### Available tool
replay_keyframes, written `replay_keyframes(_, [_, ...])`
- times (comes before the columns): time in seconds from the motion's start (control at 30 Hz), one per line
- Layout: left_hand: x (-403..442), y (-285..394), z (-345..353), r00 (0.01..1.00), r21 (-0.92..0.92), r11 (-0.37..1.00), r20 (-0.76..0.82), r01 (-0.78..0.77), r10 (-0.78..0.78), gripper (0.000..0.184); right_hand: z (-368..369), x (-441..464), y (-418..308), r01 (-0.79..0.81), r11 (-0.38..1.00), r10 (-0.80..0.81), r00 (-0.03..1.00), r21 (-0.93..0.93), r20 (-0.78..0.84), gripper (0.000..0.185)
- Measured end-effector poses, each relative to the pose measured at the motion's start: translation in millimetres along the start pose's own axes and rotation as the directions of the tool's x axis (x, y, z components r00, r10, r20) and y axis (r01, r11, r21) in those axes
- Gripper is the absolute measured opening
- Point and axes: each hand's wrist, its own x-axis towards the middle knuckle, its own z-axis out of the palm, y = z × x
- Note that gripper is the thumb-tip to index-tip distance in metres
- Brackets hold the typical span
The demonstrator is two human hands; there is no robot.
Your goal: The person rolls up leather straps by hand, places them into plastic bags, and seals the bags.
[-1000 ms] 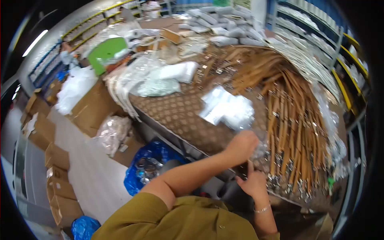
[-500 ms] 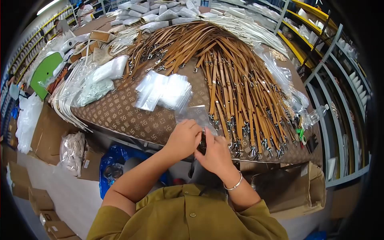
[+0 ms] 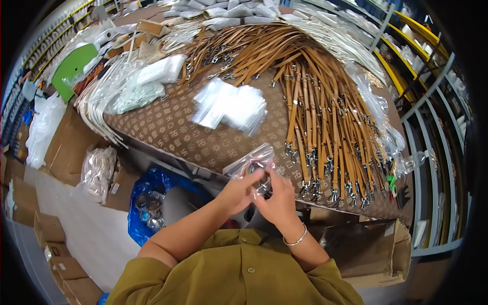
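Close together at the table's near edge, my left hand (image 3: 241,192) and my right hand (image 3: 278,199) both grip a clear plastic bag (image 3: 256,156). A dark coiled item with metal parts shows at the bag's lower end, between my fingers; its exact shape is hard to make out. Just beyond lies a pile of clear plastic bags (image 3: 231,108) on the brown patterned table cover (image 3: 203,145). To the right, many tan straps (image 3: 325,117) with metal clasps are spread in a fan.
A blue bag (image 3: 136,216) of wrapped items stands below the table's left side. Cardboard boxes (image 3: 376,256) sit at lower right and left. White wrapped bundles (image 3: 239,20) lie at the back; shelves (image 3: 432,117) line the right. Green scissors (image 3: 391,184) lie at the right edge.
My hands have come together around the clear bag, and the dark coiled item now shows within it. The camera view has swung round to the right since the earliest frame.
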Motion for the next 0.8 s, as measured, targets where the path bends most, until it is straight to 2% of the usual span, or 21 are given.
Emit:
replay_keyframes(0.03, [-1.9, -1.7, -2.0, 1.000, -0.009, 1.000, -0.007, -0.005, 0.005, 0.016, 3.5, -1.1, -0.3, 0.036, 0.997, -0.036, 0.999, -0.069, -0.008, 0.056])
replay_keyframes(0.1, [0.0, -6.0, -3.8, 0.996, -0.077, 0.993, 0.006, 0.089, -0.088, 0.016, 4.5, -0.1, 0.5, 0.100, 0.971, -0.110, 0.993, -0.215, -0.033, 0.063])
replay_keyframes(0.13, [1.1, -7.3, -3.7, 0.990, -0.104, 0.984, 0.017, 0.141, -0.140, 0.016, 1.0, 1.3, -0.7, 0.097, 0.971, -0.107, 0.994, -0.220, -0.036, 0.063])
replay_keyframes(0.23, [0.1, -1.0, -8.5, 0.990, -0.124, 0.984, -0.039, 0.131, -0.136, 0.016, -17.3, 8.4, -10.9, 0.184, 0.979, -0.167, 0.971, -0.092, 0.173, 0.074])
replay_keyframes(0.27, [-0.5, 1.6, -10.4, 0.989, -0.135, 0.984, -0.069, 0.120, -0.130, 0.016, -22.1, 7.7, -13.2, 0.186, 0.978, -0.168, 0.970, -0.090, 0.175, 0.074])
replay_keyframes(0.37, [-2.0, 6.5, -12.5, 0.994, -0.101, 0.990, -0.047, 0.094, -0.099, 0.017, -33.6, 4.3, -16.9, 0.034, 0.986, -0.083, 0.949, 0.164, 0.304, 0.079])
replay_keyframes(0.53, [-7.2, -7.5, -4.0, 0.998, -0.126, 0.990, 0.019, 0.062, -0.060, 0.019, -18.7, 1.8, -14.5, 0.007, 0.990, -0.036, 0.977, 0.137, 0.210, 0.076])
replay_keyframes(0.63, [-3.7, -17.4, -11.6, 0.999, -0.090, 0.995, 0.017, 0.038, -0.036, 0.022, -2.9, 10.1, -9.0, -0.018, 0.999, 0.024, 0.982, -0.033, 0.189, 0.071])
replay_keyframes(0.67, [-0.4, -17.4, -13.1, 1.000, -0.075, 0.997, 0.017, 0.014, -0.012, 0.023, -9.1, 12.1, -9.5, -0.013, 0.999, 0.019, 0.983, -0.037, 0.183, 0.071])
replay_keyframes(0.77, [-5.1, 0.6, -14.7, 0.998, -0.102, 0.993, 0.004, 0.058, -0.058, 0.028, -39.8, 10.3, -10.2, -0.020, 0.945, -0.092, 0.942, 0.327, 0.322, 0.065])
replay_keyframes(0.8, [-7.9, 7.7, -14.7, 0.997, -0.115, 0.990, -0.003, 0.081, -0.082, 0.031, -44.6, 12.0, -6.3, -0.019, 0.944, -0.094, 0.942, 0.330, 0.324, 0.065])
